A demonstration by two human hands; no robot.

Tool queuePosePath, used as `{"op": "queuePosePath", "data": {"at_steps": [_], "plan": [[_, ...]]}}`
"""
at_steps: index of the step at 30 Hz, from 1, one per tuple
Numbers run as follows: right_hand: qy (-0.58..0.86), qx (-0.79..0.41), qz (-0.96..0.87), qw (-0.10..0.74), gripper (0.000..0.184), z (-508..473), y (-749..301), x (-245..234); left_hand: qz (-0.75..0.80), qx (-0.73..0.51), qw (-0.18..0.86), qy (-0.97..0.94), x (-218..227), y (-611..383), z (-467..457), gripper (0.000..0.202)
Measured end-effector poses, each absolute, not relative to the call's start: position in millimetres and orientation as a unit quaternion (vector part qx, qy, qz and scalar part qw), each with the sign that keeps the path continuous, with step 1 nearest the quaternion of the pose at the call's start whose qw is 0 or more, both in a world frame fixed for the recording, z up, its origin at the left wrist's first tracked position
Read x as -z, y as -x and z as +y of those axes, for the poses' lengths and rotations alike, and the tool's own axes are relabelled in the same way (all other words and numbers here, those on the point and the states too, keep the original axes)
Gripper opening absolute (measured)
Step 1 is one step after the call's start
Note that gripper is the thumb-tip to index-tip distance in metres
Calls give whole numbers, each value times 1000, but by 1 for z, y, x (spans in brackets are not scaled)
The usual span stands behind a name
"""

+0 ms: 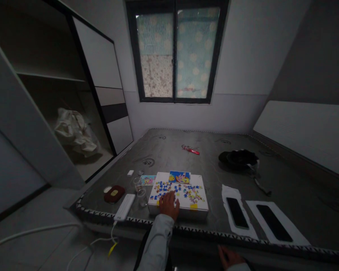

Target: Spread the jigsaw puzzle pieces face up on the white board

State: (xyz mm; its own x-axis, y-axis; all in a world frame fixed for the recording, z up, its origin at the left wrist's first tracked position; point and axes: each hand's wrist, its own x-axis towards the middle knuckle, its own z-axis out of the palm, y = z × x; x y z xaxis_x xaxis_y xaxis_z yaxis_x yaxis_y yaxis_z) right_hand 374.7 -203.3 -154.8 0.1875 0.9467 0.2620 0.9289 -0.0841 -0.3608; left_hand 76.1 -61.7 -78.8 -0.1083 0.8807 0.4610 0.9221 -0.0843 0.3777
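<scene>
Puzzle pieces point(183, 190) scattered over white board point(199, 205) near front edge of mattress point(186, 150); probably light, thin card, easily knocked, best pinched singly at the edges; mostly blue and yellow, finished picture strip at far edge; left hand point(168, 205) resting on them, fingers loosely together; right hand point(228, 258) below front edge, fingers unclear

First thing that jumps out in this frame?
The white board strewn with colourful puzzle pieces, at the near edge of the grey mattress, with the left hand resting on it. To its right, two dark phones lie on white paper; the right hand hangs below the edge.
</scene>
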Motion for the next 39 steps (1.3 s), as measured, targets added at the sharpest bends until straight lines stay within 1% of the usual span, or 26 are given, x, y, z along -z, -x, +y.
{"op": "queuePosePath", "data": {"at_steps": [3, 6, 11, 14, 18, 23, 26, 33, 37, 39], "plan": [[735, -11, -648, 197, 50, -202, -375, 157, -666, 319, 37, 674, 80, -67, -70, 38], [733, -4, -654, 188, 52, -201, -375, 162, -659, 313, 35, 683, 81, -66, -78, 35], [728, 3, -663, 175, 49, -200, -370, 166, -632, 297, -1, 716, 78, -72, -85, 42], [730, 1, -661, 171, 51, -201, -367, 162, -628, 302, 13, 717, 77, -71, -87, 44], [739, -9, -644, 198, 49, -204, -365, 157, -646, 318, 54, 692, 77, -69, -88, 40], [730, 8, -637, 249, 46, -207, -366, 156, -634, 307, 5, 710, 75, -80, -88, 40], [728, 5, -636, 256, 44, -208, -367, 154, -624, 302, -10, 721, 73, -89, -88, 43], [740, 5, -632, 232, 45, -206, -373, 159, -630, 320, 26, 708, 75, -87, -86, 46], [750, -45, -625, 211, 37, -200, -380, 164, -655, 325, 48, 680, 82, -75, -84, 43], [750, -63, -629, 197, 39, -199, -381, 164, -662, 324, 50, 674, 85, -71, -84, 43]]}}
